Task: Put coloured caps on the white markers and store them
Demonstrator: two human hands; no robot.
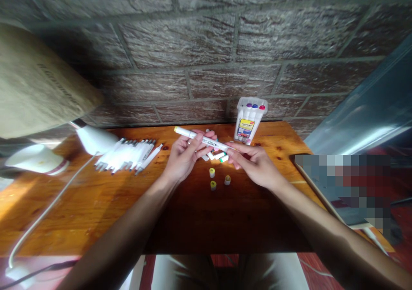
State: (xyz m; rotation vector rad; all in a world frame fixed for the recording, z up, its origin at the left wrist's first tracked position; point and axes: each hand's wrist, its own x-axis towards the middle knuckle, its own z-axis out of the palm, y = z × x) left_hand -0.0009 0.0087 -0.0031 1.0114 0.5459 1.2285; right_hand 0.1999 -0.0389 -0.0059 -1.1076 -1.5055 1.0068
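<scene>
1. Two bare forearms [137, 219] lay nearest the camera, converging on one white marker pen [210, 142] held between both hands above the wooden table [180, 221].
2. Left hand [182, 159]: clamped on the pen's barrel, thumb on the near side.
3. Right hand [259, 164]: thumb and fingers pinched together on the pen's opposite end. Fingers covered that tip; whether it was capped could not be told.
4. Alignment: the pen's long axis ran crosswise, sloping towards the person at the right. Its yellow end projected beyond the left hand; the covered end lay directly left of the right hand, which was the nearer to it.
5. Three loose yellow-topped caps [213, 185] rested nearer the person, standing apart. Several loose markers [222, 155], some green-ended, lay partly hidden behind the hands.
6. Beyond the right hand, a clear plastic marker case [251, 120] stood upright, containing purple-, blue- and red-topped markers.
7. Well left, white markers lay in a row [124, 155]. A brick-patterned wall [206, 37] bounded the table's far side.
</scene>
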